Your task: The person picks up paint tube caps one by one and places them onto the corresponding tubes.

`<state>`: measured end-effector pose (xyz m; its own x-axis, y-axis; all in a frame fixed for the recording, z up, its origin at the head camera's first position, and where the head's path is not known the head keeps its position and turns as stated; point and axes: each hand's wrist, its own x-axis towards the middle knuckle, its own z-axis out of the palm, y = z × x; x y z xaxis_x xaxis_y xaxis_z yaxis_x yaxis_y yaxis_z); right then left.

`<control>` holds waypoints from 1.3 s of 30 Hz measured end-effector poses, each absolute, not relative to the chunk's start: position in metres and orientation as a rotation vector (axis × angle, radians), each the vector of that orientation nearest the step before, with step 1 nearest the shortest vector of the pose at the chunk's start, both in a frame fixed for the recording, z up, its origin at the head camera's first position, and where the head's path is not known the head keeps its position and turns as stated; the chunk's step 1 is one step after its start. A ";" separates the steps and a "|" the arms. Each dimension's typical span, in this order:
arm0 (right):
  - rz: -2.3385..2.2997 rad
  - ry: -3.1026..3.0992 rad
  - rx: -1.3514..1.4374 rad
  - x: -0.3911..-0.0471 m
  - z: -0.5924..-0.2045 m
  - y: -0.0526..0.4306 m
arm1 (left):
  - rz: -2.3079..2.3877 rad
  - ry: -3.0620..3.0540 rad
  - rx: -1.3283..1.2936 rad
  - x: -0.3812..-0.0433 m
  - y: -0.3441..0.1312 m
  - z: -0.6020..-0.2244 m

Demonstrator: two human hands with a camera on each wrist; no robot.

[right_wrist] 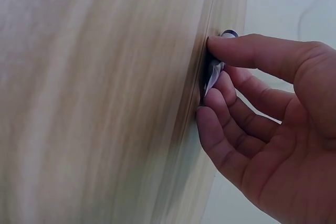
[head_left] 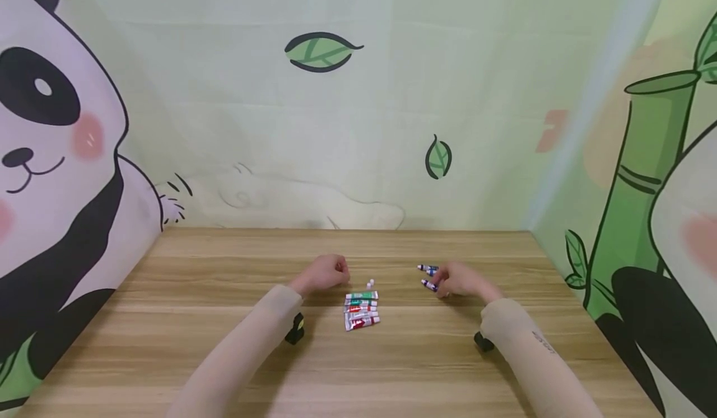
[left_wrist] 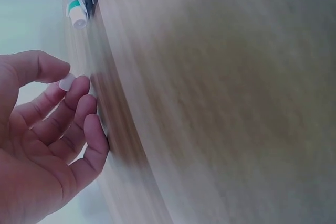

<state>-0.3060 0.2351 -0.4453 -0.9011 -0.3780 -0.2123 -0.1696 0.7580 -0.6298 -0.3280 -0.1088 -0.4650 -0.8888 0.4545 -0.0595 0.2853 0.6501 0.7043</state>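
My left hand (head_left: 325,273) is just above the wooden table, left of a few small white caps (head_left: 370,283). In the left wrist view its thumb and index finger pinch a small white cap (left_wrist: 66,82). My right hand (head_left: 460,279) rests at the table, its fingers and thumb around a small purple-blue paint tube (right_wrist: 214,72), mostly hidden by the fingers. That tube's white-capped end (head_left: 424,282) points left. Beyond it lie other blue paint tubes (head_left: 427,268), partly behind the hand.
Between the forearms several paint tubes lie in a stacked row, with a green tube (head_left: 361,295) at the far end and a dark red tube (head_left: 363,323) nearest. A cloth backdrop (head_left: 358,157) with panda and bamboo drawings surrounds the wooden table (head_left: 392,380).
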 end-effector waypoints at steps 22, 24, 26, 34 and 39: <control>-1.108 2.614 -0.381 -0.306 -0.439 0.239 | 1.224 2.628 0.634 -0.333 -0.114 -0.450; -1.103 2.649 -0.388 -0.309 -0.432 0.239 | 1.283 2.626 0.651 -0.335 -0.116 -0.443; -1.077 2.684 -0.405 -0.311 -0.427 0.240 | 1.314 2.637 0.660 -0.335 -0.119 -0.438; -1.070 2.771 -0.399 -0.321 -0.411 0.245 | 1.431 2.702 0.718 -0.330 -0.131 -0.410; -1.050 2.808 -0.390 -0.320 -0.399 0.241 | 1.558 2.727 0.791 -0.324 -0.134 -0.390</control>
<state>-0.3197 0.2414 -0.3985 -0.9598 -0.2799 -0.0207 -0.1976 0.7262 -0.6585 -0.3244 -0.1338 -0.3898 -0.8763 0.3634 0.3165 0.4572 0.4193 0.7843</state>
